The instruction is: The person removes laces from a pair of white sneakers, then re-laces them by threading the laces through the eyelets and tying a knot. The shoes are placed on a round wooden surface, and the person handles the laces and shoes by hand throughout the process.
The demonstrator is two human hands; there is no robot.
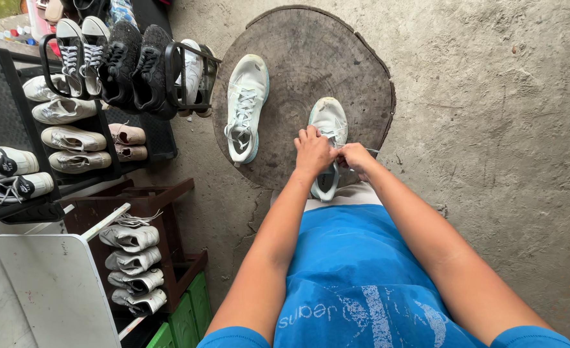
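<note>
- Black rack (1,96) at far left carries rows of sneakers, white and dark pairs; a wooden stand (169,193) below it holds more grey-white ones.
- Left shoe (246,106) lies laced and untouched on the round stump (362,71), well apart from both hands.
- Left hand (312,151) sits over the right shoe (329,122), its grip closed on the lace, I judge, though the fingertips are hidden.
- Right hand (356,156) is just beside it, grip pinched together on a thin lace (370,151) end trailing right.
- Risk: the shoe lies near the stump's front edge, so a hard pull on the lace could drag it off onto the concrete floor (504,129), or the lace could slip from the pinch.
</note>
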